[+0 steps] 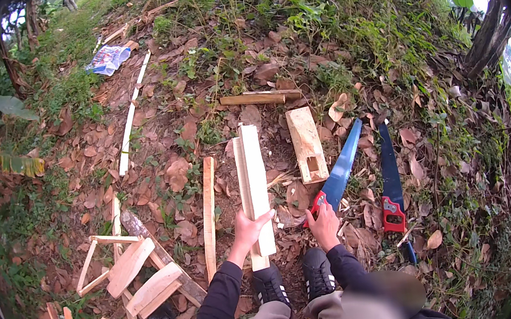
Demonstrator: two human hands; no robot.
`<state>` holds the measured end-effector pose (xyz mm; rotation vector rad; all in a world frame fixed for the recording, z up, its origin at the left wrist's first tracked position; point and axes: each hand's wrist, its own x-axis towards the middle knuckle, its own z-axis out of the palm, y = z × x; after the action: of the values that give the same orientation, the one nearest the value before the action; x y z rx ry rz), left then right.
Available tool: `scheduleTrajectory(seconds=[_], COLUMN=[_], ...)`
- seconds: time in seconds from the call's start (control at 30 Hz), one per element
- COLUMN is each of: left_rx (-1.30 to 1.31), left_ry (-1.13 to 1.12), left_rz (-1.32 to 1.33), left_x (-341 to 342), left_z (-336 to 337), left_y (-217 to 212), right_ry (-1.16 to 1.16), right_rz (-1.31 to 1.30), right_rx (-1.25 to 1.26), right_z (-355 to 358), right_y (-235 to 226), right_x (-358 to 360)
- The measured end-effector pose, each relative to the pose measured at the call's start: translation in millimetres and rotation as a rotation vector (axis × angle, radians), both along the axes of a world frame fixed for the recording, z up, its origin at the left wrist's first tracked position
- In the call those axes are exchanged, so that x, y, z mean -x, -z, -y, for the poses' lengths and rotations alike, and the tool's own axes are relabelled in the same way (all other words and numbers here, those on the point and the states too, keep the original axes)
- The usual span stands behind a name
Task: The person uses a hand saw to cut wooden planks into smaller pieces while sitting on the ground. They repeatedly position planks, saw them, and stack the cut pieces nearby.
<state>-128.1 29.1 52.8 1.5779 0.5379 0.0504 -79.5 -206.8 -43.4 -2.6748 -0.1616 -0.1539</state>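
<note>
Wooden pieces [130, 268] and one saw [389, 163] flank left fingers [265, 218] clasping planks [257, 172], right fingers [325, 214] gripping another saw [342, 171].

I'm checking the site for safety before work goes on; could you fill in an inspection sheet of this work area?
Surface: uneven-looking ground strewn with brown leaves.
Job's things: pale boards in front of the person; blue-bladed saw just right of them.
Clutter: second saw lying farther right; wood block with a square hole; cut wood pieces piled at lower left; plastic sack at upper left.
Hands: left hand holds the boards, thumb across the top; right hand is at the nearer saw's red handle, its grip partly hidden.
Cables: nothing seen.
Surroundings: green undergrowth; tree trunk at right.
</note>
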Motion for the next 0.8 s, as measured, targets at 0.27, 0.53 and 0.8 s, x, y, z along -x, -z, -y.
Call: scheduleTrajectory(seconds=[0.27,0.53,0.8], left_rx=[0.251,0.423,0.314], left_ry=[-0.038,-0.047,-0.116], left_rz=[-0.017,-0.076,-0.126], left_x=[10,19,46], left_z=[30,58,25], left_y=[12,21,29], right_ry=[0.069,0.584,0.276], right_rz=[-0.129,-0.357,0.149], right_rx=[-0.128,-0.964,0.199], right_z=[14,107,180], right_y=[-22,-49,-79], right_x=[16,11,36])
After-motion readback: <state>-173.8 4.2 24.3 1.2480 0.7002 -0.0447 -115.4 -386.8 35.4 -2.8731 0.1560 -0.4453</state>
